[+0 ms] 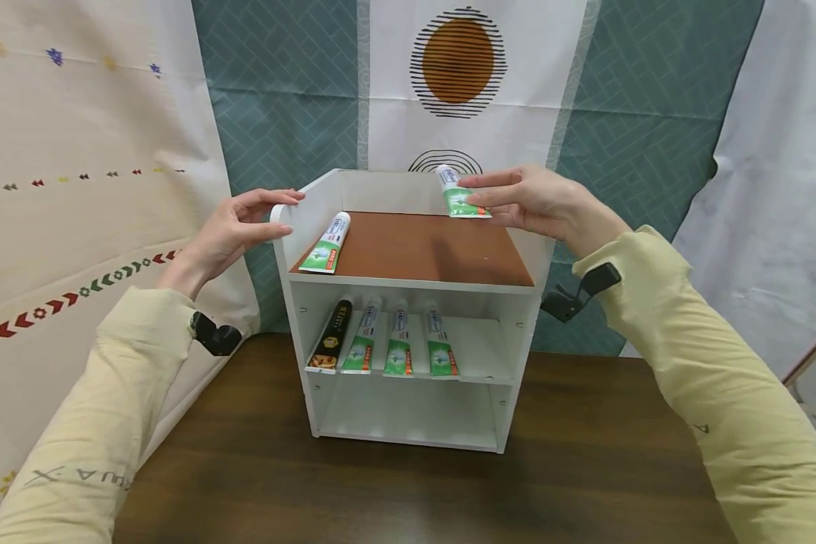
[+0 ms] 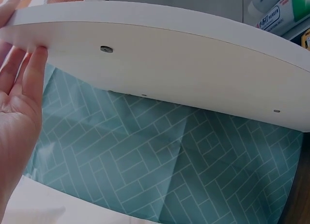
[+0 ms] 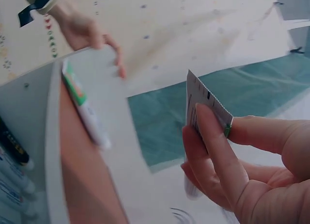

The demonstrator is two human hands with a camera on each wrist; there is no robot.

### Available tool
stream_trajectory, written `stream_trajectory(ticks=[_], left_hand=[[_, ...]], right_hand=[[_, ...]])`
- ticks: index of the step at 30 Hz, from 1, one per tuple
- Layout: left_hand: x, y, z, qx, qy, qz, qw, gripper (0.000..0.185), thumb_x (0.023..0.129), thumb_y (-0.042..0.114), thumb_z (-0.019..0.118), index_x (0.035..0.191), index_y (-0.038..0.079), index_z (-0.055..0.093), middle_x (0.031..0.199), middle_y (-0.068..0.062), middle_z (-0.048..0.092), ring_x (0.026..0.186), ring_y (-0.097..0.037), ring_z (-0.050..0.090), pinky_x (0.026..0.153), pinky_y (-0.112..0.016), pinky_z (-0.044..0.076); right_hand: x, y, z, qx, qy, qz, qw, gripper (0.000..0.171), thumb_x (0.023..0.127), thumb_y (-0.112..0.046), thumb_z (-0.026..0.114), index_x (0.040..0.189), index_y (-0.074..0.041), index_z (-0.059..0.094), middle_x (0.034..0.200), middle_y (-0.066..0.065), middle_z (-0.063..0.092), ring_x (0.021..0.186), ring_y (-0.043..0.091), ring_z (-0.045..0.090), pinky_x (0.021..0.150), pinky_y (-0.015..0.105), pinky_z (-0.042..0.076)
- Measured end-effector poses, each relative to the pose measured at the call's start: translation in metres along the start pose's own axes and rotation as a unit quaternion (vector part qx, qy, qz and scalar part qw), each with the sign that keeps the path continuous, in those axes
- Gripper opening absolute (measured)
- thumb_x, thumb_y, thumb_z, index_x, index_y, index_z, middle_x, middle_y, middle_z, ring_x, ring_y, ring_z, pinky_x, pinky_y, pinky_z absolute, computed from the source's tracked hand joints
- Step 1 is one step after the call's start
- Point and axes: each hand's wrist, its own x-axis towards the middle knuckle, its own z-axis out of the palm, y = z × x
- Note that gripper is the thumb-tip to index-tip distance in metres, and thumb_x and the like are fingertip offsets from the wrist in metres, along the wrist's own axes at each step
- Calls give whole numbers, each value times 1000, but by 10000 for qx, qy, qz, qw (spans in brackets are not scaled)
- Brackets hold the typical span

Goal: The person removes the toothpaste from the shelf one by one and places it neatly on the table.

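The green-and-white toothpaste tube (image 1: 457,193) is pinched at its crimped flat end between the thumb and fingers (image 3: 213,151) of our right hand (image 1: 537,205), and it hangs above the rear right corner of the brown top board of the small white three-tier shelf unit (image 1: 517,355), clear of the board as far as we can tell. Across from those fingers, at the far left of the same board, a second green-and-white toothpaste tube (image 1: 329,243) lies flat with its cap pointing away from us, just beside the left side wall. Our left hand (image 1: 234,227) has relaxed, nearly straight fingers (image 2: 34,71) resting against the outer face and rounded front corner of that white left side panel (image 2: 160,59), thumb laid along its top edge; they grip nothing. Below both hands, on the middle shelf, a black toothpaste tube (image 1: 332,335) lies at the left, with three more green-and-white tubes (image 1: 398,344) in a row beside it, caps to the back. The unit stands on a dark wooden tabletop (image 1: 585,468), in front of a teal patterned curtain (image 1: 292,98).
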Motion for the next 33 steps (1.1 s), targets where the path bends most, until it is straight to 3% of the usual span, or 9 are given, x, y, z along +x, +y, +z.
stream_trajectory(ticks=[8,15,23,33], left_hand=[[0,1,0,8,30,-10,10000,33,81,-6,63,113,1,60,130,-11,45,126,-17,29,94,-29,32],[-1,-3,-1,-37,61,24,10000,34,81,-7,62,114,-2,58,129,-12,46,126,-18,30,93,-28,32],[-3,-2,2,-261,186,54,9995,34,80,-8,63,114,-1,60,129,-11,45,125,-19,31,92,-27,34],[-1,-3,4,-325,198,121,9992,33,81,-9,61,113,-1,60,131,-11,44,126,-18,29,92,-26,35]], right_hand=[[-36,-12,-34,612,107,-196,9979,29,82,10,59,110,2,62,131,16,28,91,23,58,78,31,46],[-58,-7,-67,451,351,-238,9981,27,85,8,56,107,-2,66,130,14,28,90,23,58,79,31,46],[-83,13,-102,67,891,-186,9958,27,86,5,57,107,-9,68,124,12,35,86,22,59,75,30,47],[-107,51,-130,-34,1207,-234,9924,29,87,3,56,107,-14,69,117,10,42,86,20,59,77,31,47]])
